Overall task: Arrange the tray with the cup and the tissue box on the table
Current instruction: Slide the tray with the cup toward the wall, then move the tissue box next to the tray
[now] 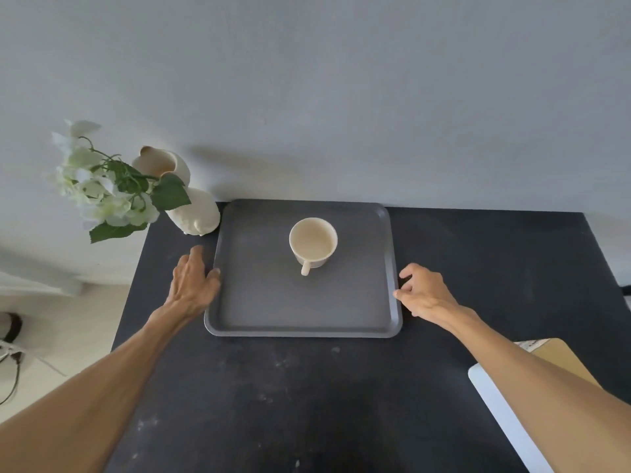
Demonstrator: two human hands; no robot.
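A dark grey rectangular tray lies flat on the black table, its far edge against the wall. A cream cup stands upright on the tray's far half, its handle pointing toward me. My left hand rests on the table beside the tray's left rim, fingers spread, thumb touching the rim. My right hand is at the right rim with loosely curled fingers, fingertips touching the edge. At the near right a white box with a tan top, apparently the tissue box, is partly hidden by my right forearm.
Two cream vases with white flowers and green leaves stand at the table's far left corner, close to the tray. A pale wall rises right behind the table. The floor lies beyond the table's left edge.
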